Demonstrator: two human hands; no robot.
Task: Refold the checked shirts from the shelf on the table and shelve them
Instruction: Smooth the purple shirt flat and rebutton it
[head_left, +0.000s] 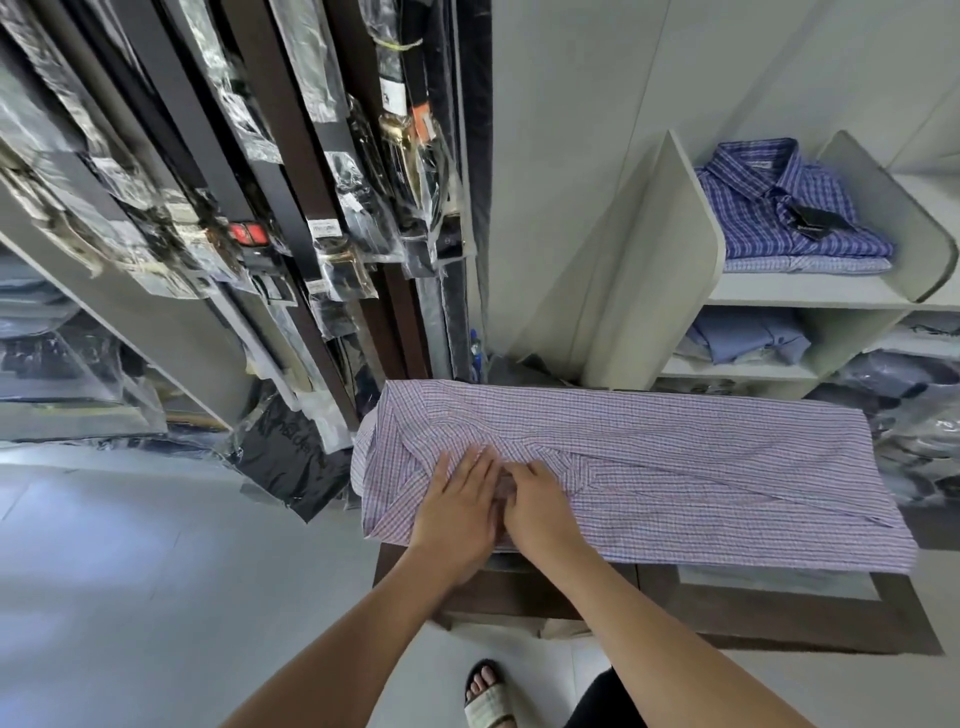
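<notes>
The pink checked shirt (675, 467) lies spread across the table (779, 623), covering its top from the left edge to the right. Both hands are on it near the front-left corner. The left hand (457, 499) presses flat with straight fingers. The right hand (540, 512) is just beside it, fingers curled at a fold; I cannot tell whether they grip cloth. Folded blue shirts (779, 208) sit on the shelf (800, 292) behind.

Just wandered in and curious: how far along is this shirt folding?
Looks done: folded blue checked shirts sit stacked on the shelf. In hand: a pink checked shirt lies stretched along the table. The left hand presses it flat, and the right hand seems to pinch the fabric beside it. Left: finish folding it, then shelve it.
</notes>
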